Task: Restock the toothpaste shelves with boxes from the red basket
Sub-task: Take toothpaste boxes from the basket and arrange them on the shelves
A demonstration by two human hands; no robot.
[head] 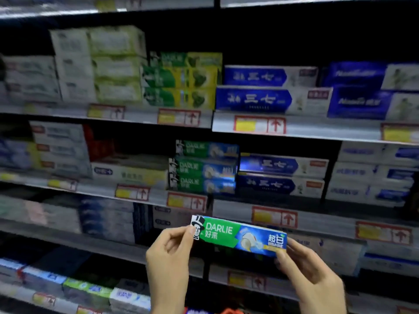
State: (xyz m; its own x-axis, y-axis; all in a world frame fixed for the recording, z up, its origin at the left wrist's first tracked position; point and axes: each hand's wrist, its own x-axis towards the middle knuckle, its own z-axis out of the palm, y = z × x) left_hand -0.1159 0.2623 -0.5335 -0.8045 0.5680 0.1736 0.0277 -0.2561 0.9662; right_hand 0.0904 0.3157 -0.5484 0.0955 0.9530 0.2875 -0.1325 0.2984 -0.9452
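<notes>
We stand before store shelving (317, 130) of grey metal tiers with a dark back, each front lip carrying red-and-yellow price tags (259, 125) with arrows. Taking the Darlie toothpaste box (239, 236) in our hands as landmark: it is held level in front of the lower tiers, a long flat carton of glossy card, green at its left and blue at its right, with a top-hatted figure printed on the left end. Our left hand (169, 266) pinches that left end between thumb and forefinger, the other fingers curled in; our right hand (310, 275) grips the right end, thumb on the front and fingers behind. Directly above the box, one tier up, sits a stack of three matching Darlie boxes (205, 167), and to the right of that stack lie blue-and-white boxes (281, 174). Higher still are green-and-yellow Darlie boxes (181, 80). The far left cartons are blurred beyond reading. Below the box, at the bottom edge, a sliver of something red (229, 311) is cut off; we cannot tell what it is.
</notes>
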